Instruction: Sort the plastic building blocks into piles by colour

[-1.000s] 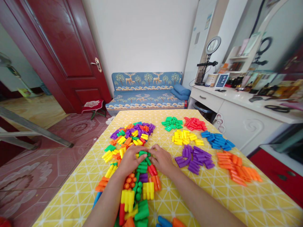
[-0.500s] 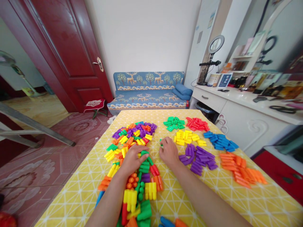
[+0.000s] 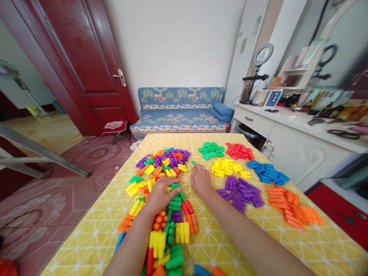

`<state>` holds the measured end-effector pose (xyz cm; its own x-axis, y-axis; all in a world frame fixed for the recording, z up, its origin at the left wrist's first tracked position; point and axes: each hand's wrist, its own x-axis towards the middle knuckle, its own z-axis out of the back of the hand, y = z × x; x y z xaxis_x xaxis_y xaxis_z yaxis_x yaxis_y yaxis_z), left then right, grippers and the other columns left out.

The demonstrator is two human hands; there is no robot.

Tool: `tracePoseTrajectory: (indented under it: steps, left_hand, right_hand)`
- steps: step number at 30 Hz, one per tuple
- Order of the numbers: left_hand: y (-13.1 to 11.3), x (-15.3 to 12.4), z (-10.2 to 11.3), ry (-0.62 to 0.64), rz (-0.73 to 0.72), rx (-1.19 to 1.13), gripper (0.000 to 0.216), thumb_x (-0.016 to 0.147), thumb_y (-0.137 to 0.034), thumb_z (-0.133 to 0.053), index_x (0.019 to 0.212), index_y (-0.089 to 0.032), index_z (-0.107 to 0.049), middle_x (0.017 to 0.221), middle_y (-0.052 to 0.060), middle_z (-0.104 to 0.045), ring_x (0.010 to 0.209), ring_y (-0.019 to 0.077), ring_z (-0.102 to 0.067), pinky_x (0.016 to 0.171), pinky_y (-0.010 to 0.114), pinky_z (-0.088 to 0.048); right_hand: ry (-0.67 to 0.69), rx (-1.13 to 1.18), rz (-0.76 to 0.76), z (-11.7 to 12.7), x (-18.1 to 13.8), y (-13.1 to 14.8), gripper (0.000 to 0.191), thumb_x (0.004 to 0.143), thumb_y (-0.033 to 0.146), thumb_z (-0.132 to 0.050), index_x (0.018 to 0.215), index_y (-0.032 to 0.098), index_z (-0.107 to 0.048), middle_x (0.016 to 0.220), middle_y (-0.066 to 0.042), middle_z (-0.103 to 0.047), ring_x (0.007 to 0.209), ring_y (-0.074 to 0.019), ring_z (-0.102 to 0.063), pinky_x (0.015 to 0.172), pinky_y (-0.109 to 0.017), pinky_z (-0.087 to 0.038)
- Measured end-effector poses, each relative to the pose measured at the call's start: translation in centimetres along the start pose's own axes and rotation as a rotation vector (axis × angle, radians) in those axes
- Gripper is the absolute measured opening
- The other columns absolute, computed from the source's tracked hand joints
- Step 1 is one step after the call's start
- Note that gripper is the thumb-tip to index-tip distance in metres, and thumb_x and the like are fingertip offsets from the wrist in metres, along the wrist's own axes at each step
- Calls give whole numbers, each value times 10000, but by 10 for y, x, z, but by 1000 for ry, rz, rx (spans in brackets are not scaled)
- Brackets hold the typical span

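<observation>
Right hand point(image 3: 201, 182) lies flat on the table point(image 3: 301, 245), fingers stretched and holding nothing; a small green block point(image 3: 194, 162) sits just past its fingertips, toward the far edge. Left hand point(image 3: 160, 194) curls over the mixed pile point(image 3: 169, 159) by the left edge, its grasp impossible to tell.

A: Bright, even daylight over the yellow table point(image 3: 287, 245), soft faint shadows. Sharpness?
B: Crisp at centre; fisheye bending toward the edges, smeared blur across the dresser top point(image 3: 316, 119) at right.
</observation>
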<state>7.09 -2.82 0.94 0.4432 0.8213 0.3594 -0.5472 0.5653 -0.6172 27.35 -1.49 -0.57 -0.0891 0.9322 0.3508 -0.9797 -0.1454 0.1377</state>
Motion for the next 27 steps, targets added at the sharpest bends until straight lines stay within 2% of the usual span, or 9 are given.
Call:
tracePoseTrajectory:
  steps: [4, 8, 10, 14, 18, 20, 23, 27]
  left_hand:
    - [1, 0, 0, -4, 6, 12, 256, 839, -407, -619, 1035, -270, -710, 1094, 42, -723, 1075, 242, -620, 1087, 481, -337]
    - [-1, 0, 1, 0, 10, 0, 245, 842, -396, -618, 1033, -274, -714, 1089, 41, -724, 1061, 239, -625, 1077, 474, -350]
    - [-2, 0, 1, -3, 5, -2, 241, 842, -395, -619, 1026, -274, -716, 1081, 42, -727, 1051, 240, -628, 1070, 474, -357]
    - [-2, 0, 1, -9, 3, 4, 242, 831, -394, -632, 1018, -268, -719, 1074, 45, -730, 1046, 245, -631, 1067, 476, -360]
    - [-2, -1, 1, -4, 12, 0, 235, 835, -384, -630, 1016, -261, -716, 1074, 43, -729, 1054, 240, -626, 1051, 451, -382]
    - [-2, -1, 1, 2, 9, -3, 230, 836, -375, -630, 1015, -257, -713, 1075, 41, -728, 1047, 234, -628, 1039, 432, -394]
    - [-1, -1, 1, 6, -5, -3, 236, 840, -371, -627, 1031, -258, -706, 1090, 36, -723, 1050, 227, -629, 1053, 423, -378]
    - [-2, -1, 0, 2, -6, -2, 239, 835, -359, -632, 1040, -259, -704, 1095, 34, -721, 1060, 229, -625, 1057, 427, -369]
  right_hand:
    - [44, 17, 27, -8, 10, -6, 355, 928, 237, -407, 1239, 120, -530, 1300, -143, -526, 1187, -241, -428, 1006, -359, -319]
    - [39, 14, -17, -15, 18, -9, 467, 932, 314, -414, 1310, 47, -474, 1388, -197, -454, 1284, -289, -359, 1074, -414, -251]
    - [53, 16, -6, -19, 20, -8, 458, 945, 294, -377, 1331, 64, -465, 1419, -177, -436, 1307, -281, -348, 1083, -416, -240]
    - [108, 31, 33, -27, 28, -9, 465, 957, 236, -322, 1406, 149, -405, 1501, -95, -365, 1351, -209, -329, 1102, -368, -226]
    - [138, 25, -50, -35, 41, -13, 524, 953, 301, -349, 1429, 84, -357, 1522, -159, -309, 1400, -250, -254, 1113, -429, -198]
    - [144, 19, -77, -34, 44, -14, 527, 953, 322, -348, 1422, 81, -367, 1514, -163, -321, 1401, -267, -244, 1112, -455, -190]
    - [128, 9, -67, -28, 44, -13, 502, 943, 339, -380, 1389, 109, -412, 1484, -145, -375, 1373, -258, -282, 1105, -426, -206]
    - [71, -20, -90, -17, 40, -8, 409, 916, 355, -423, 1216, 102, -541, 1314, -185, -506, 1242, -292, -399, 1022, -421, -296]
